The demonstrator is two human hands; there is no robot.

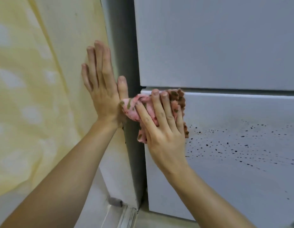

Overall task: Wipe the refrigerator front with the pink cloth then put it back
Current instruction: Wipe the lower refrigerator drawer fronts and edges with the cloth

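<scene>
The white refrigerator front [225, 46] fills the right side, with an upper door and a lower door [241, 186] split by a dark seam. My right hand [162, 129] presses the bunched pink cloth [148, 106], pink with brownish patches, flat against the top left corner of the lower door. Many small dark specks [233, 145] are spattered across the lower door to the right of the cloth. My left hand [101, 83] lies flat with fingers spread on the yellow curtain beside the fridge's grey side panel, holding nothing.
A pale yellow patterned curtain [36, 96] hangs along the left. The fridge's grey side panel [123, 55] stands between curtain and doors. A sliding-door floor track [126, 216] runs along the bottom by the fridge's base.
</scene>
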